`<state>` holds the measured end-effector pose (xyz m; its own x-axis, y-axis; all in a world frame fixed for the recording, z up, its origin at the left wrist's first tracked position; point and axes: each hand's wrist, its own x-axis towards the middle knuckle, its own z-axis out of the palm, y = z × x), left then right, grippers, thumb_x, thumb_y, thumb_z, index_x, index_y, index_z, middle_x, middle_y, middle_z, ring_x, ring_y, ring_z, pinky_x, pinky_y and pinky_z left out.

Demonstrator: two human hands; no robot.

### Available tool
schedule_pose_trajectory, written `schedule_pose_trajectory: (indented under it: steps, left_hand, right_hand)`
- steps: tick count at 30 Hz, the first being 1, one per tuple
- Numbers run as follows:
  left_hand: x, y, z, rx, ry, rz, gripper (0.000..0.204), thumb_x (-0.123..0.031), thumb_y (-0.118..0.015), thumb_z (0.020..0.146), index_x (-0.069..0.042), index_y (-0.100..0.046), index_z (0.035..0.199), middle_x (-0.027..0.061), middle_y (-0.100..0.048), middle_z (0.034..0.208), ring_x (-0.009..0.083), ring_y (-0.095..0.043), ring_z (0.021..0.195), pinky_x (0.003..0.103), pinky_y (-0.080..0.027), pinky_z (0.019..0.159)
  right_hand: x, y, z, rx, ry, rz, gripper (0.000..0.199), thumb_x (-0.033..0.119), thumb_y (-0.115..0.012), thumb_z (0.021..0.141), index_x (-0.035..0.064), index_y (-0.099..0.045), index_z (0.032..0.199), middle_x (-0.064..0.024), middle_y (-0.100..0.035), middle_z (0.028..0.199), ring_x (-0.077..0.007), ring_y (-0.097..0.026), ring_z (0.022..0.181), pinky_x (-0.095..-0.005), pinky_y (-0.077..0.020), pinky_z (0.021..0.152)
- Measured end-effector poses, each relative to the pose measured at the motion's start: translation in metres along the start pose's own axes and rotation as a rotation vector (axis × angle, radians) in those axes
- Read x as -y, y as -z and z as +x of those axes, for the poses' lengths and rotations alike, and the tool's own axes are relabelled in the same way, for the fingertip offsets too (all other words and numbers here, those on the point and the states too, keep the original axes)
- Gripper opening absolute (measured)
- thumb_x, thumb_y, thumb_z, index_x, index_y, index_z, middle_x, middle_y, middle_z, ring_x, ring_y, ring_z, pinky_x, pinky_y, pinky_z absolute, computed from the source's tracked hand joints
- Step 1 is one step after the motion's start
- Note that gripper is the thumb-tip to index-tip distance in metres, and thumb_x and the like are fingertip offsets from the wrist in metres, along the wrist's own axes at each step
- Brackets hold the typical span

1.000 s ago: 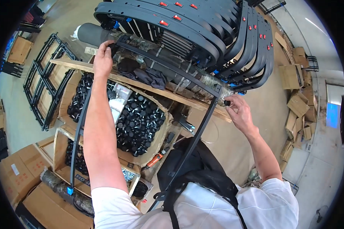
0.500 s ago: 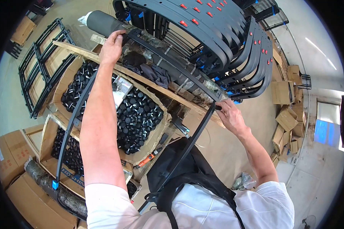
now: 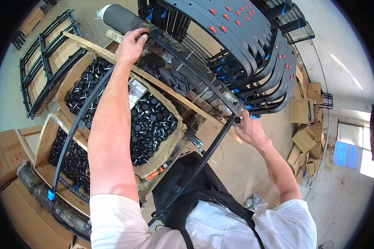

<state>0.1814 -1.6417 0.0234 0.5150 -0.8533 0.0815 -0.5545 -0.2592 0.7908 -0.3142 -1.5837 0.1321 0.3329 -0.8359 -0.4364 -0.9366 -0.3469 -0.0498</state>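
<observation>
A black metal frame (image 3: 195,74) with curved side bars lies across padded supports in front of me. My left hand (image 3: 131,47) is closed at its far left corner, fingertips pinching a small dark piece that looks like a black screw-in foot, mostly hidden by the fingers. At the right corner my right hand (image 3: 252,129) has its fingers bent against a round black screw-in foot (image 3: 237,120). Beneath my left arm, an open carton (image 3: 176,135) holds many loose black feet with bright threaded studs. A small pale box (image 3: 136,92) lies on them.
Stacked curved black frames with red clips (image 3: 237,37) stand beyond the supports. A grey padded roll (image 3: 118,18) ends at far left. Another carton of feet (image 3: 41,145) sits nearer left. An orange-handled tool (image 3: 153,174) lies beside the cartons. Cardboard boxes (image 3: 301,139) are piled at right.
The view has shifted slightly. My right fingers have changed their hold, and the round face of the foot beside them now shows. My left hand stays at the same corner.
</observation>
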Motion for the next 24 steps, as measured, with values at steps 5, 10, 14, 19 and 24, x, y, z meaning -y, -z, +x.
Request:
schedule_pose_trajectory:
  steps: [5,10,14,19,24]
  left_hand:
    - [0.007,0.001,-0.001,-0.023,-0.002,-0.123,0.033,-0.038,-0.061,0.104,-0.028,-0.07,0.134,0.0051,-0.068,0.134,0.0255,-0.066,0.123,0.04,-0.05,0.106]
    - [-0.001,0.002,0.0,-0.018,-0.084,-0.068,0.032,-0.033,-0.059,0.106,-0.022,-0.071,0.133,0.0079,-0.066,0.135,0.0269,-0.066,0.122,0.038,-0.05,0.106]
    - [0.013,0.001,0.003,-0.063,0.026,-0.234,0.03,-0.042,-0.06,0.103,-0.033,-0.072,0.129,0.0014,-0.067,0.137,0.0271,-0.065,0.127,0.044,-0.051,0.104]
    - [-0.003,-0.002,-0.012,-0.047,-0.015,0.017,0.03,-0.041,-0.062,0.102,-0.034,-0.072,0.129,0.0028,-0.067,0.136,0.0273,-0.064,0.126,0.042,-0.051,0.105]
    - [0.029,-0.001,-0.008,-0.079,0.004,-0.123,0.033,-0.038,-0.058,0.105,-0.035,-0.068,0.136,0.0046,-0.07,0.138,0.0308,-0.065,0.127,0.045,-0.05,0.107]
  right_hand:
    - [0.01,0.012,0.008,0.091,-0.001,-0.307,0.055,0.053,-0.07,0.094,0.0009,-0.067,0.111,-0.0219,-0.072,0.08,-0.0407,-0.074,0.082,-0.0527,-0.0573,0.074]
    - [0.001,0.013,-0.005,0.305,0.131,-0.706,0.044,0.048,-0.073,0.092,0.005,-0.076,0.083,-0.0169,-0.075,0.085,-0.0354,-0.076,0.082,-0.0499,-0.0593,0.068]
    - [0.025,0.021,-0.012,-0.242,0.379,-0.305,0.027,0.032,-0.075,0.087,0.0059,-0.077,0.093,-0.0142,-0.076,0.086,-0.0318,-0.077,0.083,-0.0459,-0.0611,0.071]
    - [0.015,0.015,-0.009,0.051,0.251,-0.529,0.018,0.021,-0.07,0.085,0.0051,-0.072,0.094,-0.0174,-0.076,0.088,-0.0366,-0.076,0.084,-0.0481,-0.0614,0.072]
    - [0.006,0.001,0.005,0.192,0.13,-0.586,0.032,0.029,-0.072,0.086,0.0015,-0.069,0.103,-0.0206,-0.075,0.087,-0.0399,-0.075,0.087,-0.0526,-0.0602,0.074]
